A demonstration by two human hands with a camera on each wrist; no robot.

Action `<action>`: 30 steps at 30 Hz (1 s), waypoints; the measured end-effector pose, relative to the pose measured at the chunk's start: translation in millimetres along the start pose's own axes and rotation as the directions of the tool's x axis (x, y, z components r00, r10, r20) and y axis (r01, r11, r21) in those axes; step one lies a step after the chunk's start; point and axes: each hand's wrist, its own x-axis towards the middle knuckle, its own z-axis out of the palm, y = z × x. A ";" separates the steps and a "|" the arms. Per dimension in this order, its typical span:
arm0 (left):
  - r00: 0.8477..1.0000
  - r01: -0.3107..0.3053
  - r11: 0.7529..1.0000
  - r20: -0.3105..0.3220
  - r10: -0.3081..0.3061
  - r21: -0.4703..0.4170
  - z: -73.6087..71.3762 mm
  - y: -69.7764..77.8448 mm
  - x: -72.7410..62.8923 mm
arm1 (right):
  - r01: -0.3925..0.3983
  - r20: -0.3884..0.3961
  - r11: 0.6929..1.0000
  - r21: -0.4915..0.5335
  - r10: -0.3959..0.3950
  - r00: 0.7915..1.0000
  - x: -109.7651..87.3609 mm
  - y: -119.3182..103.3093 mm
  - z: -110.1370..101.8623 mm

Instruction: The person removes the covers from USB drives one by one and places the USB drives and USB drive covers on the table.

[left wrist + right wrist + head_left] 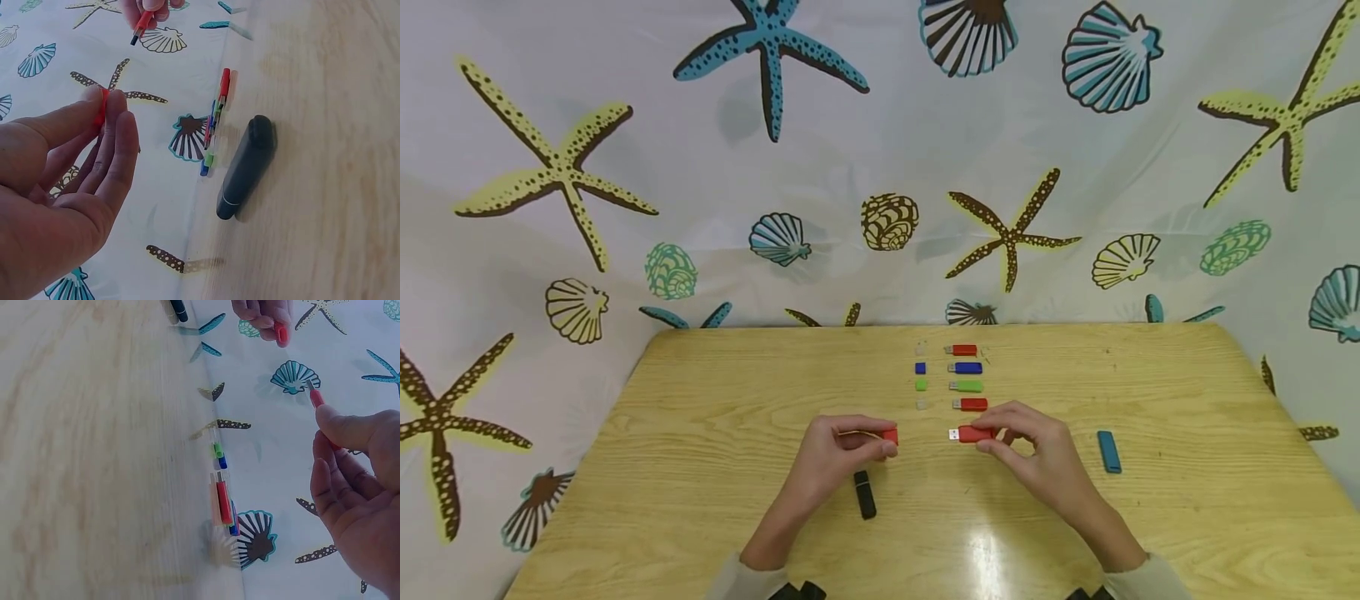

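Between thumb and fingers, my left hand [838, 452] pinches a small red USB cap [890, 436]. Facing it across a gap, my right hand [1033, 446] pinches a red USB stick [973, 433] by its rear end, the bare metal plug [953, 434] pointing left. Both hands hover over the table, and cap and stick are apart. Beyond them lies a column of uncapped sticks: red [964, 350], blue [967, 367], green [967, 386] and another red [973, 404]. To their left sit their caps, among them a blue cap [921, 367] and a green cap [921, 385].
A capped black USB stick [865, 495] lies below my left hand. Right of my right hand is a blue USB stick [1108, 452]. The wooden table [722, 417] meets a patterned cloth [850, 167] along its back edge. Two clear caps lie in the cap column.
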 end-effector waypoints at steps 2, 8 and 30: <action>1.000 -0.017 0.999 -0.009 0.017 0.028 1.0 -1.4 1.1 | 0.001 -0.012 1.000 -0.003 -0.001 1.000 -0.2 2.3 -0.4; 0.999 -0.036 0.995 -0.030 0.038 0.091 7.3 -5.8 5.4 | -0.018 -0.050 1.000 -0.003 0.018 0.999 0.5 7.7 -4.1; 0.998 -0.008 0.989 -0.060 0.018 0.149 19.2 -18.0 20.3 | -0.138 -0.024 0.990 0.017 0.138 0.990 0.6 26.9 -11.1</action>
